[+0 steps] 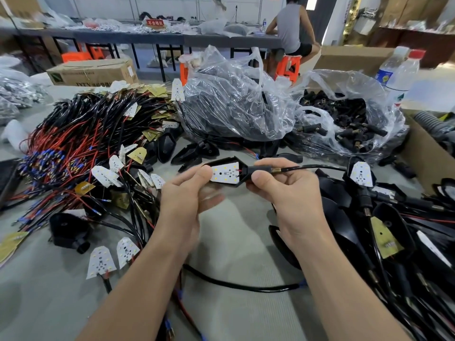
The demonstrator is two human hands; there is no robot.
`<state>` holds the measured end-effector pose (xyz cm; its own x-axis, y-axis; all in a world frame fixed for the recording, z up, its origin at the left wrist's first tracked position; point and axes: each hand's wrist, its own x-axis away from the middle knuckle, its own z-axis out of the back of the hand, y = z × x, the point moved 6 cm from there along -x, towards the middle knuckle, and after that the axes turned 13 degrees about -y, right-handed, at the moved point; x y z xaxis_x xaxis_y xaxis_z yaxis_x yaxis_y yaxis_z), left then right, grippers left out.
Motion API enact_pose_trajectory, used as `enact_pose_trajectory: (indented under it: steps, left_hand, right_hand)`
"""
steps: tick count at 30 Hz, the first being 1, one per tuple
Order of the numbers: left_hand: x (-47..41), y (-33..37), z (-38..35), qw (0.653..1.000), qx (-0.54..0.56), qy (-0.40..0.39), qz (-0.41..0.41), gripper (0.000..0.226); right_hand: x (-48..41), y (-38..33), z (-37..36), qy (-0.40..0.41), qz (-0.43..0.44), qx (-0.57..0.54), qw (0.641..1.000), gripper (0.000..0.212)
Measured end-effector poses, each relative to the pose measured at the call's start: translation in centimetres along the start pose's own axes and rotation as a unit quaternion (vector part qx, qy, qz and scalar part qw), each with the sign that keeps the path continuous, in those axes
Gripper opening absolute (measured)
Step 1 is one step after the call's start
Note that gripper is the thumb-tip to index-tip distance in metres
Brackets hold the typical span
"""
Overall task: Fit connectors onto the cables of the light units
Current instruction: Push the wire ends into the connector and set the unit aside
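**Connector seated at the housing neck: strain is the danger**

The left hand [183, 195] grips the wide end of the light unit [225, 174], held above the near middle of the table; the right hand [293, 193] pinches the black connector [258, 169] at its neck. A twist here could probably tear the thin red leads [238, 172] off the LED board; the cable [310, 166] runs right into the pile of housings [369, 217] and may snag.

The grey table [234, 242] carries a heap of wired LED boards [81, 148] on the left and a clear bag of connectors [349, 129] far right; water bottles [398, 75] stand beyond it; at a far bench a person [291, 28] sits.
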<state>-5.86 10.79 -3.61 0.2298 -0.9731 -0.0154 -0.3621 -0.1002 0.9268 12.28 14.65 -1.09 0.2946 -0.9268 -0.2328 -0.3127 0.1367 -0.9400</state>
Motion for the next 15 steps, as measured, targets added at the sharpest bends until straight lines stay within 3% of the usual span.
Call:
enact_pose_trajectory:
  steps: [2, 7, 12, 15]
  left_hand:
    - [-0.2, -0.3, -0.5, 0.998, 0.009, -0.051, 0.035, 0.032]
    - [-0.5, -0.1, 0.3, 0.998, 0.041, -0.04, 0.022, 0.03]
    - [-0.9, -0.5, 0.5, 0.993, 0.093, -0.064, 0.039, 0.036]
    - [-0.9, -0.3, 0.4, 0.991, 0.088, -0.094, 0.039, 0.031]
  right_hand:
    - [0.0, 0.0, -0.2, -0.012, 0.002, 0.025, 1.0, 0.021]
    - [0.0, 0.4, -1.3, -0.048, -0.018, 0.039, 0.998, 0.019]
    - [-0.2, -1.4, -3.4, -0.091, 0.071, 0.198, 0.973, 0.018]
    - [-0.6, -1.4, -3.8, -0.094, 0.048, 0.209, 0.972, 0.014]
